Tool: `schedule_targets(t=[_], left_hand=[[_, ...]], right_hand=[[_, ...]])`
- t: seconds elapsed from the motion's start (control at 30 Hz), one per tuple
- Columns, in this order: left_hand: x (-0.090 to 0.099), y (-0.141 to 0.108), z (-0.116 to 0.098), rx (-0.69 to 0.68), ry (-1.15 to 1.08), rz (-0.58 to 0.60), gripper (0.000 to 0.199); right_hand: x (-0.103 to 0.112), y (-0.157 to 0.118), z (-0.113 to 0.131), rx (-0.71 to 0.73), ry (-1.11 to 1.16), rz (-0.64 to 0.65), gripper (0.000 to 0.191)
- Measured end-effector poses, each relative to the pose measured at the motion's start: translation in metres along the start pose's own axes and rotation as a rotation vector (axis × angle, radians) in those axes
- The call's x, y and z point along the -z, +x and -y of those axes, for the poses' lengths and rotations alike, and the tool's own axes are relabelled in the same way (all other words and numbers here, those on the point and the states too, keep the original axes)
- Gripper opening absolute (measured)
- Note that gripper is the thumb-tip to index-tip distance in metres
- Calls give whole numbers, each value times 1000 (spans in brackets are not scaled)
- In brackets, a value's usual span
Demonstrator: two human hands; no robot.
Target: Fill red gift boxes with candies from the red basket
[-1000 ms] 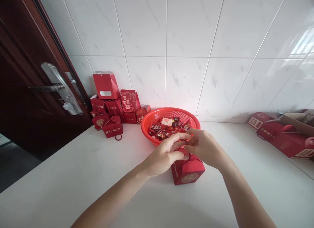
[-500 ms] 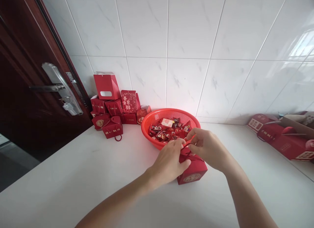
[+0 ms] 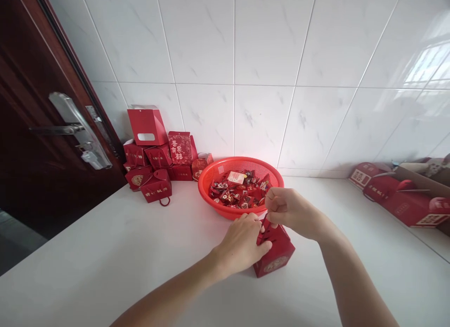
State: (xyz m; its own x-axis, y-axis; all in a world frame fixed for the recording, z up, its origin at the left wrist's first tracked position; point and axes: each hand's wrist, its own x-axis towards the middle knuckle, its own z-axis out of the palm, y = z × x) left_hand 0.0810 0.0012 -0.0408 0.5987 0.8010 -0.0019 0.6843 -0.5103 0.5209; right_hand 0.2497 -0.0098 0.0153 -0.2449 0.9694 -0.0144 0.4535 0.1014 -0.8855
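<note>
A small red gift box (image 3: 276, 257) with a gold round emblem on its front stands on the white table in front of the basket. My left hand (image 3: 242, 245) is wrapped round its left and top side, the thumb resting on the near top edge. Above the lid, my right hand (image 3: 286, 207) pinches a dark red cord (image 3: 264, 220) that rises from the top of the box. Slots show in the lid; the left fingertips are partly hidden behind the box. Just behind stands a red plastic basket (image 3: 206, 189) of wrapped candies (image 3: 242, 191).
Several red gift boxes (image 3: 157, 189) are stacked at the back left, some with cord handles. More red boxes (image 3: 397, 196) lie by an open cardboard carton (image 3: 415, 177) at the right. White tiled wall (image 3: 263, 46) closes the back; a dark wooden door (image 3: 31, 83) is at left.
My right hand has closed into a tighter pinch and the cord now stands more upright above the lid. The view has shifted slightly; the left hand keeps its hold on the box.
</note>
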Motion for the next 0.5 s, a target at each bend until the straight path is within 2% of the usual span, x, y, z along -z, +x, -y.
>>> schedule_targets(t=[0.1,0.23,0.3,0.43,0.5], left_hand=[[1,1,0,15,-46,24,14],[-5,4,2,8,-80,-45,20],[-8,5,3,-33,-125,-76,33],[-13,2,7,-93,-282,-120,78],[-19,-3,12,-109,-352,-133,89]], right_hand=[[1,-1,0,21,4,4,15],[7,-1,-2,46,-92,-85,11],[14,-4,-4,53,-133,-149,7],[32,-13,-6,31,-133,-270,7],[41,-19,-4,20,-140,-309,8]])
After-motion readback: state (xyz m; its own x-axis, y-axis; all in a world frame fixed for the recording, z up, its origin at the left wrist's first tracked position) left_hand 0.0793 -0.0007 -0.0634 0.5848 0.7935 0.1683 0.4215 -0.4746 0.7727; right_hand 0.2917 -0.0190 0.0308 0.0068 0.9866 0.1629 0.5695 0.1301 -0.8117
